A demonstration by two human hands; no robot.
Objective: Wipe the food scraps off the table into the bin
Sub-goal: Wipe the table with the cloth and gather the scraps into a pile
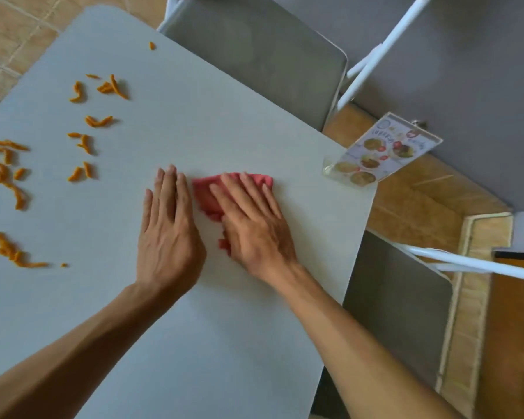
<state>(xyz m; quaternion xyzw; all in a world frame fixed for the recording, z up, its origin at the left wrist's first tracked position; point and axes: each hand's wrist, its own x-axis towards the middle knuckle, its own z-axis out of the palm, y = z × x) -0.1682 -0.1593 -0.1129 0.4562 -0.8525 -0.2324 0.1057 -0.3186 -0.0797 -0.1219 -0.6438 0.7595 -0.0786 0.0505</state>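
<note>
Orange food scraps, short curled strips, are being left scattered in loose clusters across the left part of the grey worktop. A crumpled pink cloth is being pressed flat mid-worktop.

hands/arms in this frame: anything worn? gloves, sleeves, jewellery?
Nothing worn that shows. The left hand and right hand are bare: no gloves, no rings, no watch or band at either wrist. Both forearms are uncovered down to the frame edge, so no sleeve is in view. No markings visible.
</note>
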